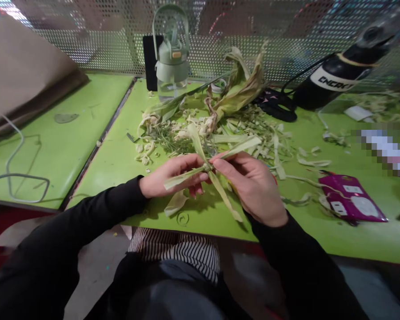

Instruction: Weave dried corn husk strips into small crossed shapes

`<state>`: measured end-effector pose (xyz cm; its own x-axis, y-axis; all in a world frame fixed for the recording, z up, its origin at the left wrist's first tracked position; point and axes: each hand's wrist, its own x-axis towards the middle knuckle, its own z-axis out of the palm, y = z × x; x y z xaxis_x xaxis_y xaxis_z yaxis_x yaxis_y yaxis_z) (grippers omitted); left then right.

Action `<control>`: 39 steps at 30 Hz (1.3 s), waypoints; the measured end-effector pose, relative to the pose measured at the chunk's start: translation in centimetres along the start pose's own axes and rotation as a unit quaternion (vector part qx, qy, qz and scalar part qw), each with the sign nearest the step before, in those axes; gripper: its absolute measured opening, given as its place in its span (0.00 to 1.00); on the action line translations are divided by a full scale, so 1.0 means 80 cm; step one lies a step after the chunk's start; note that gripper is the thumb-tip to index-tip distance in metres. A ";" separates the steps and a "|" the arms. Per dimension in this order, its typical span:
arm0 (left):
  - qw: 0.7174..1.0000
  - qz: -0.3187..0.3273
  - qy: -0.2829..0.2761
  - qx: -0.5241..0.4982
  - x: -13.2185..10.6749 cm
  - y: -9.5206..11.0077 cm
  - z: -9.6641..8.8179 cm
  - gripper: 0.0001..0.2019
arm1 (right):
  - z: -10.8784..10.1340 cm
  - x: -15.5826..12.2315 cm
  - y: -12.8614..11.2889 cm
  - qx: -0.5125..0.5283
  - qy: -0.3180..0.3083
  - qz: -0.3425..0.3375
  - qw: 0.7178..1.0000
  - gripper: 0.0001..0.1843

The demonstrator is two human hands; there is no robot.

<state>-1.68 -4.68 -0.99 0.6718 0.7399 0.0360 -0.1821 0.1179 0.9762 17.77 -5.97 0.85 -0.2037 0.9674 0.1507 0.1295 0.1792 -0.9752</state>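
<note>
Both my hands meet over the front of a green table point(120, 151). My left hand point(173, 180) is closed, pinching pale green corn husk strips point(200, 153) where they cross in a knot. My right hand point(253, 184) is closed too, with thumb and fingers gripping the same knot from the right. Strip ends stick out up, left and down from the knot. Under my hands lies a loose husk piece point(176, 203).
A heap of husk scraps and dried corn leaves point(240, 95) covers the table's middle. Behind it stand a pale green water bottle point(171, 53) and a perforated metal screen. A black bottle point(340, 75) lies at the right, a purple packet point(351, 198) near the right front. A grey cable point(16, 178) loops at left.
</note>
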 end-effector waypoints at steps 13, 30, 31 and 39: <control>0.993 0.019 0.084 -0.075 -0.002 -0.002 0.013 0.13 | 0.006 -0.001 -0.003 -0.049 0.026 -0.045 0.997 0.08; 0.998 0.025 0.022 -0.057 -0.007 -0.003 0.022 0.15 | 0.017 0.005 -0.018 0.227 -0.038 0.096 0.968 0.17; 0.998 0.018 0.012 -0.059 -0.007 -0.002 0.023 0.16 | 0.015 0.005 -0.018 0.228 -0.036 0.102 0.968 0.16; 0.997 -0.014 -0.002 -0.082 -0.012 -0.006 0.031 0.13 | 0.012 0.000 -0.019 0.207 -0.034 0.130 0.969 0.15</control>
<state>-0.44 -7.13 -0.98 0.6810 0.7322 0.0107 -0.2784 0.2453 0.9286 16.63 -6.39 2.21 -0.2814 0.9538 -0.1053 -0.2123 -0.1689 -0.9625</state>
